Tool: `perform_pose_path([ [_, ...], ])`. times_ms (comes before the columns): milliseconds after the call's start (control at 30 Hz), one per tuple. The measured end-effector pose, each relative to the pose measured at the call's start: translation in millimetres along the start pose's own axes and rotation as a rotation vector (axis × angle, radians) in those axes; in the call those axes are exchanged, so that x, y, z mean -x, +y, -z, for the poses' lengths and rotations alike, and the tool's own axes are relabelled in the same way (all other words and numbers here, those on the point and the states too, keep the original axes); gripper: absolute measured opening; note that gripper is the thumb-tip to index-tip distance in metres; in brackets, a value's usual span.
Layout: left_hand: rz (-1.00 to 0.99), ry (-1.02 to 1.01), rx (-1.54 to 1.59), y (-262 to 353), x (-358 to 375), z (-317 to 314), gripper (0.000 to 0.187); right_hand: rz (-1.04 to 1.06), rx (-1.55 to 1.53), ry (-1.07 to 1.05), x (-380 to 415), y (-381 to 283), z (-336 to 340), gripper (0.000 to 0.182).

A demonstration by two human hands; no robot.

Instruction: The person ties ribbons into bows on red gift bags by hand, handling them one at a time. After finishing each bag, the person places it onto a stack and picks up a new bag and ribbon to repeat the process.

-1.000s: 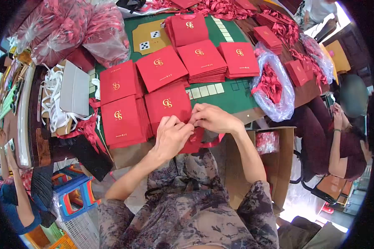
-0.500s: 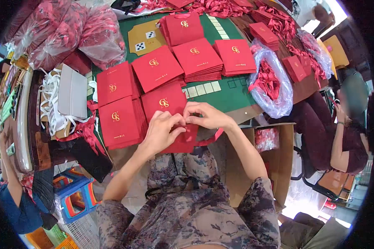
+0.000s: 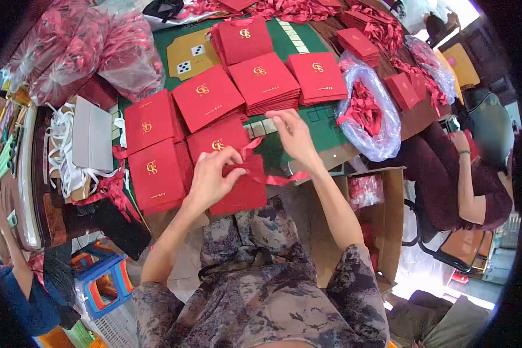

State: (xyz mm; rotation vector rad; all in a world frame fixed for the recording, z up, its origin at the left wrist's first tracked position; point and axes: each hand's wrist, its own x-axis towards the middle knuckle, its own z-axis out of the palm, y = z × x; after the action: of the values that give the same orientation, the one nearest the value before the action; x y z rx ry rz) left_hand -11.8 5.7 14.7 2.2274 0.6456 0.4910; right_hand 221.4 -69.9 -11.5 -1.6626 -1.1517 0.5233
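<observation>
A: What could go wrong at this stage?

B: The red ribbon [image 3: 255, 168] is drawn taut between the hands. A judgement: a sharp pull by the right hand [image 3: 293, 136] could slip it out of the pinch, or tear the red paper bag [image 3: 240, 191] where the ribbon enters. The bag overhangs the near edge of the bench [image 3: 322, 130] and could slide toward the lap if the left hand [image 3: 214, 177] eased off.

A: Where does the bag lie relative to the hands?

B: Centre of the frame, just under and right of the left hand, which is closed on its upper edge and the ribbon. The right hand, up and to the right, is closed with fingertips pinching the ribbon's other end, apart from the bag. Stacks of red bags [image 3: 206, 95] lie above, in the upper centre.
</observation>
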Motion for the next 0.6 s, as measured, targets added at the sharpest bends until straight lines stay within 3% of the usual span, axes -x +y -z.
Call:
perform_pose_path([
  [33,0.041,0.026,0.007,-2.8,-2.8,0.2,0.022,0.069,0.116,0.134,3.0,-0.1,4.5,0.017],
  [100,0.088,0.043,-0.029,-17.8,-9.1,-0.2,0.025,-0.016,0.321,0.022,17.5,4.6,35.0,0.019],
  [167,0.12,0.054,0.001,-27.9,-15.4,0.6,0.026,-0.126,0.203,0.056,40.1,0.9,56.8,0.016],
  [300,0.163,0.046,0.03,-46.1,-23.4,-1.8,0.027,-0.13,0.258,-0.036,82.2,1.8,83.2,0.018],
  [367,0.189,0.029,0.032,-52.2,-24.2,-3.5,0.027,-0.037,0.489,-0.172,96.7,18.5,82.2,0.022],
  [433,0.212,0.029,0.056,-47.5,-22.9,-2.2,0.026,-0.056,0.394,-0.173,102.6,12.4,72.3,0.022],
  [533,0.073,0.116,-0.036,-46.0,-17.9,-1.4,0.023,0.03,0.624,-0.138,101.6,11.8,65.2,0.01],
  [600,0.03,0.199,-0.147,-29.5,-11.2,6.0,0.023,0.0,0.545,-0.13,97.6,0.2,58.2,0.01],
])
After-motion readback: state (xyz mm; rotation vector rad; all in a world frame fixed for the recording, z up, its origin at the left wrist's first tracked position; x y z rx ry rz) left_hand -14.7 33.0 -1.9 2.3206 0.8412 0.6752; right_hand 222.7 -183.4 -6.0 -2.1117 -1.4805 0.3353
